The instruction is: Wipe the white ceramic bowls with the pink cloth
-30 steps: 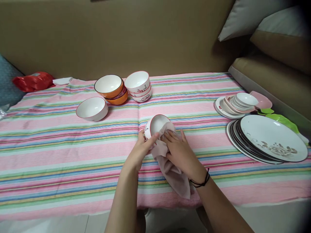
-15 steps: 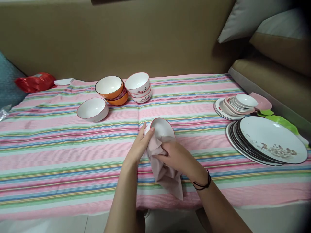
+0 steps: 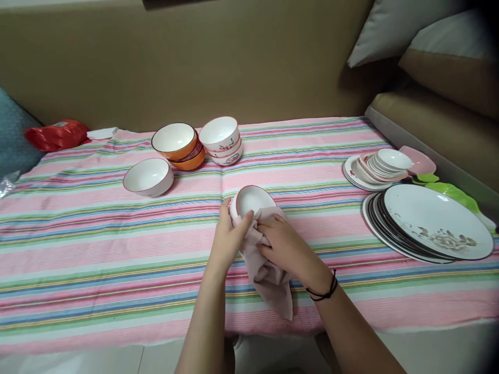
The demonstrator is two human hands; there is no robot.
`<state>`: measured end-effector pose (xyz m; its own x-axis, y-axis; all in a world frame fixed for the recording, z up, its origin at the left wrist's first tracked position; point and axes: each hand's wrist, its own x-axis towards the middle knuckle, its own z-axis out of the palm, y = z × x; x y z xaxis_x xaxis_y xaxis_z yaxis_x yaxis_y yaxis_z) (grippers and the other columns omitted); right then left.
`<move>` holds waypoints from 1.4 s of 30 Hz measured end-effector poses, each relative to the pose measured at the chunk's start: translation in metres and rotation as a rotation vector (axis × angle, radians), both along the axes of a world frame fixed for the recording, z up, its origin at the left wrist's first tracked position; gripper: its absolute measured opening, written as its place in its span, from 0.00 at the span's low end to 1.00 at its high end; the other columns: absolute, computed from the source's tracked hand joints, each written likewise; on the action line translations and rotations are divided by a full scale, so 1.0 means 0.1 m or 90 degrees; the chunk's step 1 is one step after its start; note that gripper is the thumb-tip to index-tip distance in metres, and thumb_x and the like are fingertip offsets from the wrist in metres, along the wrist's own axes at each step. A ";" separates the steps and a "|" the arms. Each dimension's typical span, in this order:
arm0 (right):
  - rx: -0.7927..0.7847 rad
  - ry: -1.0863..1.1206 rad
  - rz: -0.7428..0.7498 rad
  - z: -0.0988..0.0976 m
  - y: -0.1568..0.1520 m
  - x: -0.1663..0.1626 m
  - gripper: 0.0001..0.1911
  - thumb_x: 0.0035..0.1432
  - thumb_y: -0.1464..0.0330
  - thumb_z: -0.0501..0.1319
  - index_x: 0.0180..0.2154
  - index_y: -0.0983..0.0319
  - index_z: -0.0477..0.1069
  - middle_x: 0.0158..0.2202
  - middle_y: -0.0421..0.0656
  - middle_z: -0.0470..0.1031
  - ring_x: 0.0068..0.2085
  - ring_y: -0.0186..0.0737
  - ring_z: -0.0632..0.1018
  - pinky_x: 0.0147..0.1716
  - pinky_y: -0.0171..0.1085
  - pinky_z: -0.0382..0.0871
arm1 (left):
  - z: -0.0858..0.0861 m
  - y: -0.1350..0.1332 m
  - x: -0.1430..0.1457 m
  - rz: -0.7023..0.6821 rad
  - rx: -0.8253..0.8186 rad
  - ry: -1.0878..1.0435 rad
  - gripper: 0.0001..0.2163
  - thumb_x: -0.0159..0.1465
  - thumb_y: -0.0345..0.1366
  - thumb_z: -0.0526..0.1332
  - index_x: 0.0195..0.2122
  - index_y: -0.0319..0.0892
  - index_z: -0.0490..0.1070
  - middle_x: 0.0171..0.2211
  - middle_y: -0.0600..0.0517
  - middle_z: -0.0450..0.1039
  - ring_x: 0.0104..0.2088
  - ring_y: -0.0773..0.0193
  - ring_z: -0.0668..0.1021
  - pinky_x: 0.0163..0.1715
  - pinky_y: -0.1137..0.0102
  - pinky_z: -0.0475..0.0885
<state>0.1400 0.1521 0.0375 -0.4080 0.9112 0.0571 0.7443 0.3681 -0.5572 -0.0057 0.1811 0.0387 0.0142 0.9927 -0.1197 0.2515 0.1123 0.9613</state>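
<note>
A small white bowl with a red rim (image 3: 250, 199) sits tilted at the middle of the striped tablecloth (image 3: 97, 234). My left hand (image 3: 230, 234) is closed round its near left side, thumb over the rim. My right hand (image 3: 284, 244) is closed on a pale pink cloth (image 3: 268, 275), pressing it against the bowl's near edge. The cloth hangs down toward the table's front edge. A black band circles my right wrist.
A single white bowl (image 3: 148, 176), stacked orange bowls (image 3: 177, 145) and stacked white bowls (image 3: 223, 139) stand at the back left. Large stacked plates (image 3: 432, 223) and small saucers (image 3: 384, 163) lie at the right. A red packet (image 3: 56, 134) is at the far left.
The bowl has turned in my left hand. My right hand has shifted the cloth from inside the bowl to its near rim and bunched it tighter.
</note>
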 end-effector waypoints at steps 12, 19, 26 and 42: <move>0.018 0.010 -0.010 -0.01 0.03 0.03 0.14 0.56 0.80 0.56 0.39 0.63 0.76 0.42 0.47 0.79 0.46 0.44 0.75 0.54 0.42 0.61 | -0.03 -0.03 -0.27 -0.213 0.020 0.008 0.55 0.46 0.42 0.74 0.69 0.52 0.38 0.66 0.39 0.50 0.61 0.48 0.66 0.52 0.59 0.71; 0.010 -0.001 -0.011 0.01 0.03 0.03 0.16 0.56 0.81 0.54 0.40 0.64 0.76 0.39 0.47 0.79 0.46 0.44 0.75 0.52 0.41 0.61 | 0.01 -0.01 -0.37 -0.187 0.331 0.173 0.21 0.58 0.40 0.67 0.52 0.48 0.68 0.70 0.44 0.40 0.67 0.47 0.55 0.59 0.52 0.63; 0.003 -0.029 -0.022 0.02 0.02 0.01 0.15 0.56 0.81 0.54 0.39 0.64 0.76 0.39 0.48 0.78 0.46 0.45 0.74 0.51 0.41 0.61 | 0.11 0.01 -0.20 -0.006 0.390 0.099 0.05 0.62 0.37 0.62 0.32 0.43 0.73 0.58 0.45 0.67 0.58 0.55 0.70 0.55 0.59 0.66; -0.023 0.032 -0.031 0.08 -0.01 0.01 0.22 0.52 0.80 0.58 0.50 0.62 0.73 0.44 0.47 0.78 0.49 0.46 0.74 0.53 0.43 0.62 | 0.06 0.07 -0.06 0.033 0.054 -0.010 0.20 0.61 0.49 0.58 0.50 0.43 0.66 0.47 0.47 0.72 0.46 0.58 0.74 0.43 0.66 0.69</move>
